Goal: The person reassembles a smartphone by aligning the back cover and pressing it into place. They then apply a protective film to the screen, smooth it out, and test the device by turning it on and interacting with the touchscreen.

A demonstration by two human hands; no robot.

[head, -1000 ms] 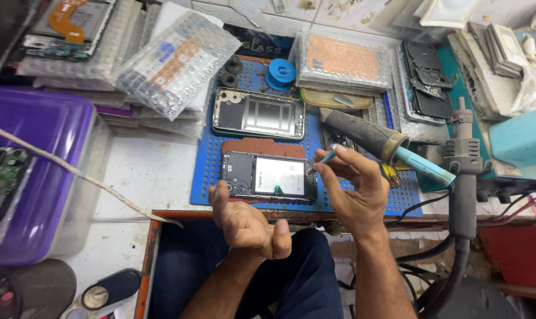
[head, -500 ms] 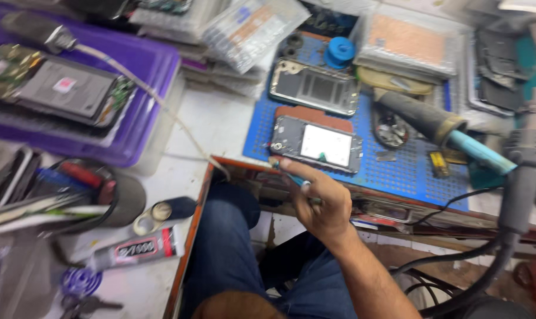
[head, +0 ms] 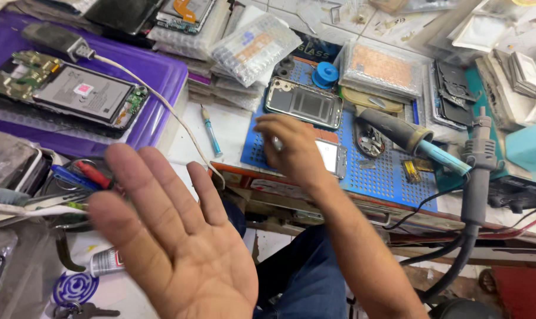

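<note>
The left hand is raised palm-up, fingers spread, its grip empty, above the cluttered tabletop. The right hand rests over an opened phone lying on the blue perforated mat; whether its grip is closed cannot be told. A small screwdriver lies nearby.

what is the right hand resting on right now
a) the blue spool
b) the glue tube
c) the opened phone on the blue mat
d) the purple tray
c: the right hand lies over the opened phone on the blue mat, while the left hand is raised, palm open, holding nothing.
</note>
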